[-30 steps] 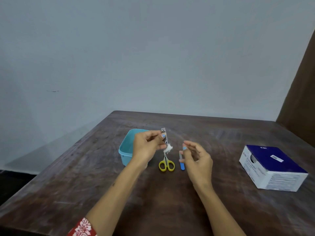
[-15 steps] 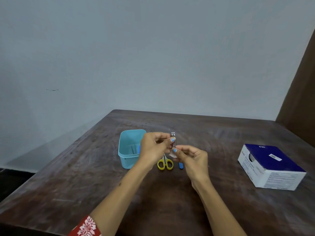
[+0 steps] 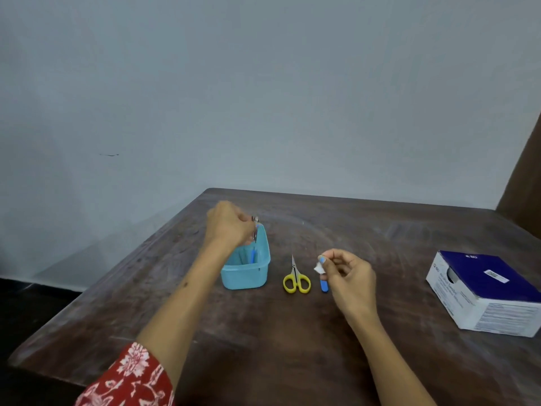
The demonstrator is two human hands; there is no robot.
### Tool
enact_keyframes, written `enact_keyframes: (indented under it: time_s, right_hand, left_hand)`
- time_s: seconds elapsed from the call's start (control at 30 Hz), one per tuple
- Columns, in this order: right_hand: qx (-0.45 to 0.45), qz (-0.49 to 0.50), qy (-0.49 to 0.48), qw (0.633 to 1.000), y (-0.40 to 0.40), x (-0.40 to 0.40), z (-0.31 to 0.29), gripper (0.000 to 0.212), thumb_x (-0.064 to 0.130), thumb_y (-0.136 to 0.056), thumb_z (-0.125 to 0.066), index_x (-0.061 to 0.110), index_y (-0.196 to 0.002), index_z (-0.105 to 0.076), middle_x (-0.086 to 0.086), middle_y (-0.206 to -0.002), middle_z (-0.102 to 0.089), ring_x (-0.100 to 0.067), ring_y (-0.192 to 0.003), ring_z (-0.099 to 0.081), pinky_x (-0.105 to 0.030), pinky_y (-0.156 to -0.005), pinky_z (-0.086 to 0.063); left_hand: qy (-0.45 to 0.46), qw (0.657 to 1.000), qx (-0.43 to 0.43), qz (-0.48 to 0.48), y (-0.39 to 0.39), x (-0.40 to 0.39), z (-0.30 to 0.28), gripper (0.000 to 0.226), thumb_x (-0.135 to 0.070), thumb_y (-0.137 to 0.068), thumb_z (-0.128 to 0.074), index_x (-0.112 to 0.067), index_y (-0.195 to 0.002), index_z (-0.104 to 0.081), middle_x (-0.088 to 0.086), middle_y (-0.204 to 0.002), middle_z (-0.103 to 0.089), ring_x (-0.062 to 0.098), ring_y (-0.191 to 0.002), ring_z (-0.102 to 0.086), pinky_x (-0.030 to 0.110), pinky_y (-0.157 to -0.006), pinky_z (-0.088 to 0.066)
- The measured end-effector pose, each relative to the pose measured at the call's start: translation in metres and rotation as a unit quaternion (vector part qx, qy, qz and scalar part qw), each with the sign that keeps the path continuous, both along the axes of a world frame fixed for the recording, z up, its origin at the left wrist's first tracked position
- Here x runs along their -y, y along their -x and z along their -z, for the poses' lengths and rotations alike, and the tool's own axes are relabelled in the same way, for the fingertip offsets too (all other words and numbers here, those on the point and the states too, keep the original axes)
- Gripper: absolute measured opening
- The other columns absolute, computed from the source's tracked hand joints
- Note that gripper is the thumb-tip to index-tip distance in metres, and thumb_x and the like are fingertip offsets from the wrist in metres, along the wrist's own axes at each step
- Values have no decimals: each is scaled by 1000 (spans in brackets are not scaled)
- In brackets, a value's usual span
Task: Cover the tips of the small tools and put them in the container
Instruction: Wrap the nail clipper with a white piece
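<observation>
**Left hand over the container with a metal tool, right hand pinching a white wad**

At the lower left a red flowered sleeve [image 3: 128, 376] leads up a bare forearm to the left hand [image 3: 228, 227], which hangs over the far end of the turquoise container [image 3: 248, 276], fingers curled round a small metal tool [image 3: 255, 228] that points down toward the opening. The container stands toward the table's [image 3: 263, 347] far-left corner, and a blue-handled tool [image 3: 253, 254] leans upright inside it. Just right of the container, yellow-handled scissors [image 3: 295, 278] lie flat, blades pointing to the far edge, tips bare. Beside them lies a blue tool [image 3: 323, 285], partly hidden by the right hand [image 3: 348, 276]. That hand is held above the table, thumb and forefinger pinching a small white wad [image 3: 318, 268]. Near the right edge sits a blue-and-white box [image 3: 486, 294].
</observation>
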State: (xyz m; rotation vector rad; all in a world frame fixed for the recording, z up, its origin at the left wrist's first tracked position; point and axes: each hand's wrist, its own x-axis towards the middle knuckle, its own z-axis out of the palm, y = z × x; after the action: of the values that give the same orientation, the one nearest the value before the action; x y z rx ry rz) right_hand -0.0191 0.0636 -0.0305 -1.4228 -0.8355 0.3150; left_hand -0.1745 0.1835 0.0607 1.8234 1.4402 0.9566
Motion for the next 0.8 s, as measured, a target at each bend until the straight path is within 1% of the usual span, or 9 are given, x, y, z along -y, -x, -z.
enact_keyframes:
  time_s: [0.1, 0.17, 0.23, 0.3, 0.43, 0.53, 0.6, 0.7, 0.8]
  right_hand:
    - [20, 27, 5, 999, -2, -1, 2, 11, 10, -87, -64, 17, -80, -67, -2, -76, -70, -12, -61, -67, -16, -57, -52]
    - [29, 42, 2, 999, -2, -1, 3, 14, 8, -88, -62, 19, -82, -67, -1, -78, -70, -15, -67, -68, -11, -56, -50]
    - [37, 55, -3, 998, -3, -1, 3, 15, 8, -89, -61, 20, -85, -67, 1, -80, -70, -17, -72, -68, -10, -59, -51]
    - [43, 63, -5, 997, -3, -2, 3, 12, 7, -88, -62, 16, -90, -69, 1, -84, -70, -17, -74, -69, -10, -62, -51]
    - [54, 63, -16, 996, -4, -1, 3, 12, 8, -85, -66, 11, -95, -72, 0, -84, -72, -13, -74, -69, -10, -65, -52]
    - [49, 71, -19, 996, -4, -1, 3, 13, 9, -82, -71, 14, -93, -72, 3, -82, -71, -2, -74, -68, -5, -65, -49]
    - [43, 82, -20, 996, -6, -1, 3, 14, 10, -80, -72, 18, -92, -72, 6, -83, -71, 6, -73, -65, -3, -65, -47]
    - [26, 98, -28, 994, -8, 0, 2, 14, 7, -82, -69, 20, -88, -71, 2, -90, -70, 2, -77, -65, 0, -65, -45]
    - [9, 106, -37, 994, -10, 0, 3, 24, 0, -82, -64, 24, -82, -70, 2, -86, -71, 0, -75, -66, -4, -68, -47]
  left_hand:
    - [40, 982, -185, -13, -2, -4, 2, 5, -2, -79, -65, 1, -77, -68, 14, -69, -71, 18, -60, -70, 28, -58, -58]
    - [29, 967, -253, -9, -5, -4, 7, 3, 0, -78, -61, 0, -81, -63, 16, -81, -71, 22, -70, -71, 31, -61, -59]
    - [18, 959, -282, -5, -7, -6, 13, 14, 2, -77, -60, 2, -91, -62, 16, -94, -68, 26, -83, -68, 35, -71, -59]
    - [11, 955, -297, -3, -9, -8, 16, 20, 2, -78, -60, 2, -98, -60, 17, -100, -63, 28, -88, -66, 35, -72, -58]
    - [-4, 947, -322, 0, -8, -6, 14, 17, 0, -81, -62, 2, -97, -59, 17, -104, -62, 28, -86, -61, 32, -69, -54]
    - [-87, 943, -319, -20, -5, 0, 8, 9, -8, -84, -62, -2, -87, -57, 17, -105, -62, 33, -96, -60, 34, -67, -46]
    - [-126, 938, -320, -37, -3, 10, 10, 29, -34, -88, -61, -5, -89, -55, 15, -110, -61, 33, -102, -56, 36, -72, -43]
    - [-86, 929, -358, -39, -2, 19, 24, 90, -79, -68, -51, -12, -127, -45, 15, -130, -49, 37, -122, -43, 46, -94, -40]
    - [-29, 951, -309, -7, 0, 19, 33, 108, -86, -57, -51, -17, -139, -32, 12, -134, -48, 36, -125, -44, 47, -95, -41]
